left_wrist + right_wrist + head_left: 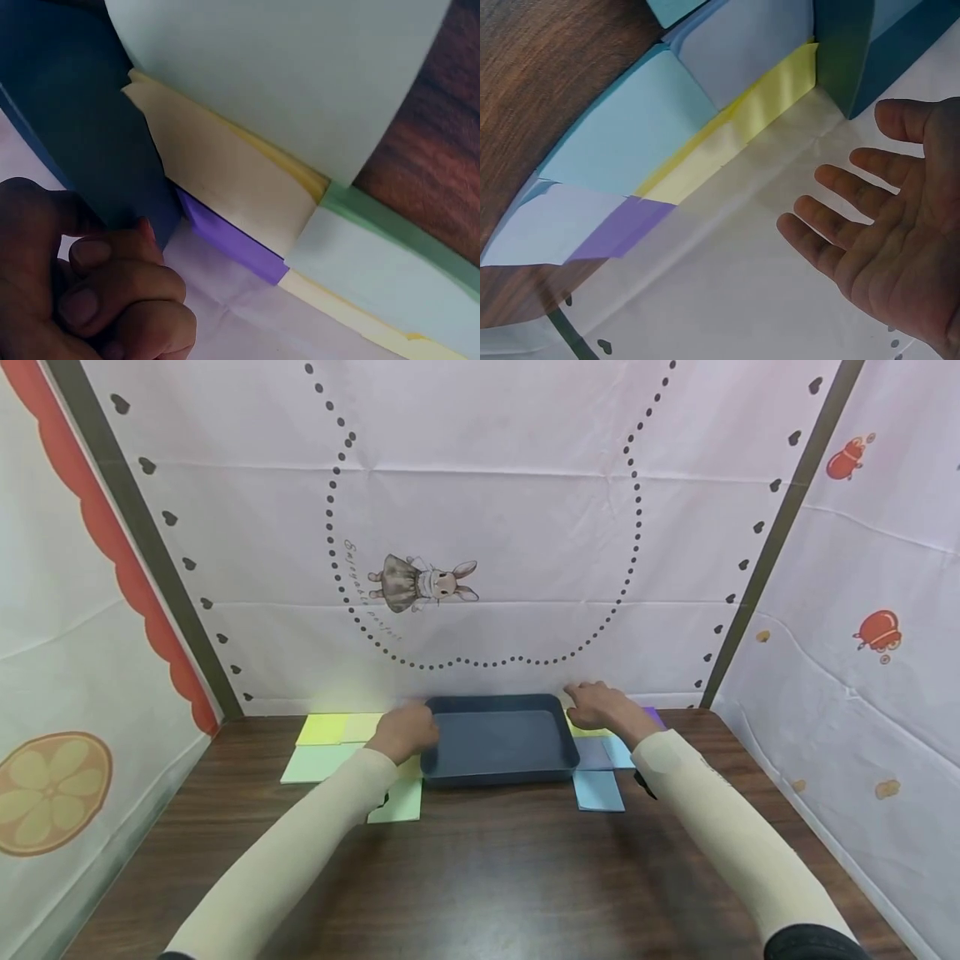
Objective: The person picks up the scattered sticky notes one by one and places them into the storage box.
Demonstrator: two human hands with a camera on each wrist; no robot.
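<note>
A dark blue tray [498,743] sits at the back middle of the wooden table [480,877]. My left hand [405,731] is at its left rim near the back corner. In the left wrist view its fingers [112,285] are curled against the tray's outer wall [67,105]. My right hand [600,706] hovers by the tray's back right corner. Its palm is open and its fingers [832,217] are spread, just short of the tray's corner [855,52]. The tray is empty inside.
Coloured paper sheets lie around and partly under the tray: yellow [326,728] and pale green [311,764] on the left, light blue [598,791] and purple [654,717] on the right. Printed cloth walls [480,527] close in the back and both sides.
</note>
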